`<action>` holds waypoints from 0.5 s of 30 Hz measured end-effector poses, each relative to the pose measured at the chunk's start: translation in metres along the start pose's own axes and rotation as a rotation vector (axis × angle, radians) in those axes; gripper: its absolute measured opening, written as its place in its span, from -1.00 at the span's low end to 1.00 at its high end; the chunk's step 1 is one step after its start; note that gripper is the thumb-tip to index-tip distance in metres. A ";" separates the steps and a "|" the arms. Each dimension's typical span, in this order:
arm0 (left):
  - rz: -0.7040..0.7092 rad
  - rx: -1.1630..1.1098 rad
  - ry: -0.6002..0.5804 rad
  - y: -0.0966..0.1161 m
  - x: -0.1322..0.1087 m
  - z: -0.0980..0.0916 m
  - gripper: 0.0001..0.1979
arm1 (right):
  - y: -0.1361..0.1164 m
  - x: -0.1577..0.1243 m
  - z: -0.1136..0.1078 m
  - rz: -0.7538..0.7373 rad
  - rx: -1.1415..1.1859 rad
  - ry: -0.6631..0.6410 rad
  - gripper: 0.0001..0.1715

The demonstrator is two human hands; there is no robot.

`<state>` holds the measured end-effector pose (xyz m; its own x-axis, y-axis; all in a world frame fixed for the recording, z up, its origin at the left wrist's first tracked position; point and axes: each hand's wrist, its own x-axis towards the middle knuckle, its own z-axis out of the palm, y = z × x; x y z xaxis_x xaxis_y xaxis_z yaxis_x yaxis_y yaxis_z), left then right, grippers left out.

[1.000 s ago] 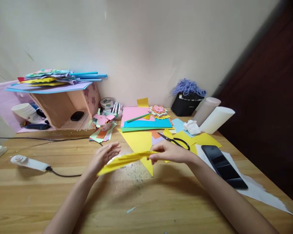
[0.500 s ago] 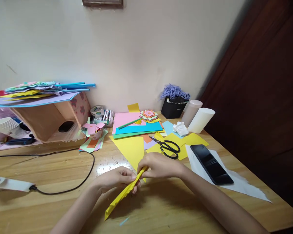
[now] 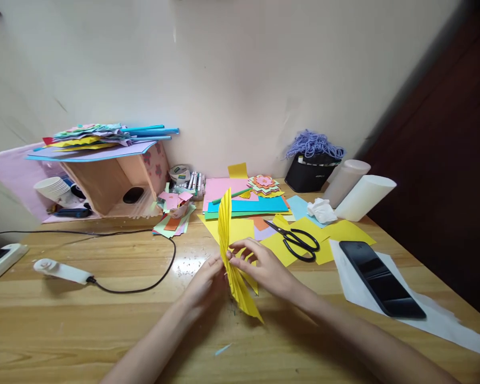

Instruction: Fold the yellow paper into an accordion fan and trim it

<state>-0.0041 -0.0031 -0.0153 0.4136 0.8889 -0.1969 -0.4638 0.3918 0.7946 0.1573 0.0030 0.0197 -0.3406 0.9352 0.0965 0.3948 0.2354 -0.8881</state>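
A yellow sheet of paper folded into narrow pleats (image 3: 224, 221) stands nearly upright above the table, pinched at its middle and fanning out at both ends. My left hand (image 3: 205, 278) is closed on that middle from the left, its fingertips partly hidden behind the pleats. From the right, my right hand (image 3: 267, 266) has its thumb and fingertips on the same pinched spot. Behind my hands lies a flat yellow sheet (image 3: 242, 229), partly covered. Black-handled scissors (image 3: 298, 241) rest half open on yellow paper pieces to the right of my right hand.
A phone (image 3: 380, 277) lies on white paper at the right. Further back are a black pouch with purple yarn (image 3: 314, 168), two cylinders, coloured sheets (image 3: 260, 207) and a layered paper flower (image 3: 263, 184). A pink box (image 3: 154, 165) and a white device with a cable (image 3: 64, 271) occupy the left.
The pleated paper has turned from a low slant to nearly upright, and its ends have spread into fans. Both hands stay at its middle. The head view has shifted left.
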 end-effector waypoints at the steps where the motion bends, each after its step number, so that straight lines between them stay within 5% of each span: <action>1: 0.011 -0.024 0.008 -0.003 0.000 0.002 -0.77 | 0.001 -0.001 0.005 0.003 0.004 -0.014 -0.60; 10: 0.112 0.074 0.139 -0.012 0.001 -0.002 -0.75 | 0.005 -0.008 0.021 0.010 -0.055 0.048 -0.72; 15: 0.159 0.061 0.071 -0.002 0.000 -0.002 -0.75 | 0.007 -0.002 0.013 -0.033 -0.032 0.054 -0.77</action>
<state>-0.0051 -0.0037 -0.0183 0.2818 0.9538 -0.1039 -0.4694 0.2315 0.8521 0.1496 -0.0008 0.0070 -0.3077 0.9395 0.1507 0.4114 0.2742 -0.8692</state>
